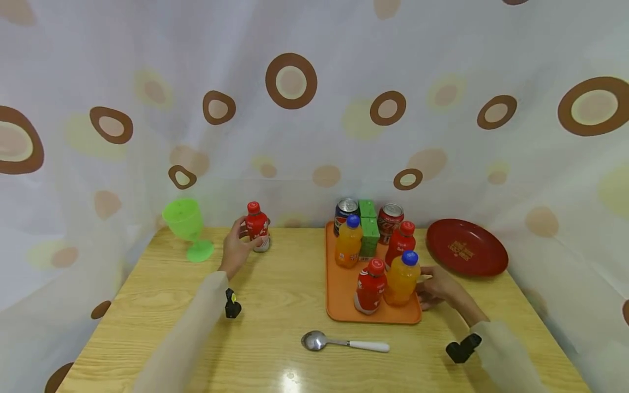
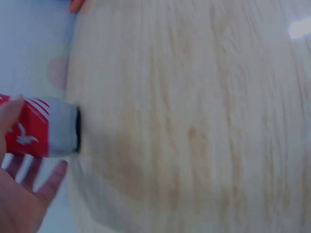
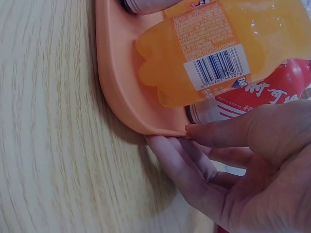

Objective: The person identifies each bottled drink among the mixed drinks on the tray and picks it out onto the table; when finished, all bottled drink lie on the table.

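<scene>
My left hand [image 1: 237, 248] holds a red-labelled drink bottle [image 1: 257, 225] upright near the table's back edge, thumb across its front. In the left wrist view the bottle's pale lower end [image 2: 63, 126] shows beside the thumb. On the right, my right hand [image 1: 434, 286] pinches the right rim of an orange tray [image 1: 339, 305], with the thumb on top and fingers below, as the right wrist view shows. Closest to that hand on the tray stands an orange soda bottle [image 1: 400, 284] with a blue cap. Two more red bottles [image 1: 369, 289] and another orange soda bottle [image 1: 348, 248] share the tray.
Also on the tray are a dark can [image 1: 346, 210], green cartons [image 1: 369, 234] and a red can [image 1: 391, 219]. A green goblet [image 1: 184, 221] stands at left, a red plate [image 1: 467, 247] lies at right. A spoon [image 1: 344, 343] lies in front. A patterned curtain [image 1: 314, 136] hangs behind.
</scene>
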{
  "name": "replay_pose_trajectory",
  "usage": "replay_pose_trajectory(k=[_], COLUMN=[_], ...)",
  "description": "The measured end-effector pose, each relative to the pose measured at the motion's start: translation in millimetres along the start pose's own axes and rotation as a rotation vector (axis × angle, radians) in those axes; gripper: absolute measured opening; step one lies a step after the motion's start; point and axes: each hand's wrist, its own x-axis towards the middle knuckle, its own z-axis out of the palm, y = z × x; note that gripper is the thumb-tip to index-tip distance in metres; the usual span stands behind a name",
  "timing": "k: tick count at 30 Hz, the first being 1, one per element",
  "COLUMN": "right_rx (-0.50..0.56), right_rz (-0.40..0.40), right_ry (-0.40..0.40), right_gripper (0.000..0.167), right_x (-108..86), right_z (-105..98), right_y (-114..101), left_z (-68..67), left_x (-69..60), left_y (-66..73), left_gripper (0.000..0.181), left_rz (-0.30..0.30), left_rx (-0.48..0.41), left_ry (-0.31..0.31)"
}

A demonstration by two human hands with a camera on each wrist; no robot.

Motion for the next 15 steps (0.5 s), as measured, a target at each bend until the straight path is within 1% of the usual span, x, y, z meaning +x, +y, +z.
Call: replay_pose_trajectory(k=[3,6,9,12,13,15], right_rx=[-0.017,-0.024,-0.023,-0.053,-0.063,-0.073], right_rz=[-0.001,0.015,0.027,0.012,0.006,-0.002], right_ry=[0.001,0.004,0.000,0.011,0.016,0.019], right_gripper=[0.061,0.062,0.064,0.063,0.063,0.062], right_x=[-0.9,0.3,1.3,1.4,1.1,0.5], right_z=[-0.3,2.1,2.0,2.0,2.3,2.7], right_y=[-2.1,-3.4,-2.0,-2.0,-2.7,-4.1], left_z=[0.3,-1.9,0.4,2.8,3.6,5.0], left_x=[-3.4,-7.9,-17.0,-29.6,-34.2,-42.7], left_y=[9.6,18.0,24.0,27.9,29.4,31.6], left_gripper=[0.077,0.081,0.081,0.071,0.066,0.056], left_rz=[-0.036,-0.080,-0.129,-0.160,-0.158,-0.137], left_rx=[0.041,0.104,0.163,0.221,0.237,0.251], left_ry=[-0.003,0.003,0.043,0.085,0.095,0.091])
